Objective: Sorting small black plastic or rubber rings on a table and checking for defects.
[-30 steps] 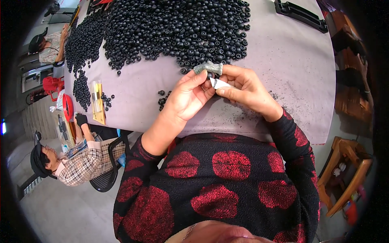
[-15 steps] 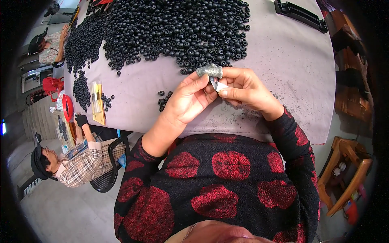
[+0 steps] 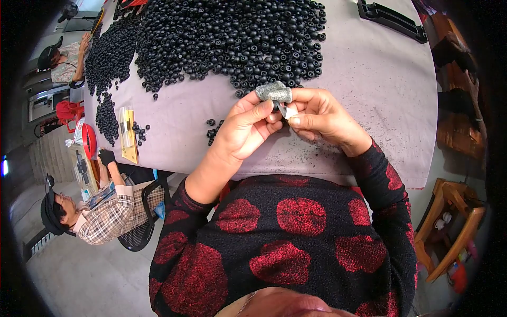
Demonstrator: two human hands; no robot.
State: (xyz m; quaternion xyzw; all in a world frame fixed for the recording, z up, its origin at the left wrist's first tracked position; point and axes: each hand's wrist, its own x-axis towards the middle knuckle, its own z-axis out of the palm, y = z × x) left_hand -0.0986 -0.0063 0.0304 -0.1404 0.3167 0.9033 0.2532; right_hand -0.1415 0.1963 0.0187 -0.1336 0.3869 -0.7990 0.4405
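Note:
Just in front of the big heap of small black round pieces (image 3: 227,42), my two hands meet. My left hand (image 3: 237,132) pinches one small black piece (image 3: 275,106) between thumb and fingers; most of it is covered. In my right hand (image 3: 330,120) is a small blade (image 3: 290,112) with a white wrapped grip, its tip against or very near the piece. Grey fabric covers (image 3: 273,92) wrap the index fingertips of both hands and press together above the piece. A few loose black pieces (image 3: 213,127) lie left of my left wrist.
Black shavings (image 3: 311,150) dot the pale tablecloth (image 3: 369,79). Left are a smaller pile (image 3: 111,53) and a yellow-and-clear box (image 3: 128,134). A long black holder (image 3: 393,21) lies far right. Co-workers (image 3: 105,211) sit at the left; a wooden stool (image 3: 449,227) stands right.
The blade has turned and shifted slightly in my right hand, its white grip now showing less. Both covered fingertips have moved a little. The arms and the heap stay put.

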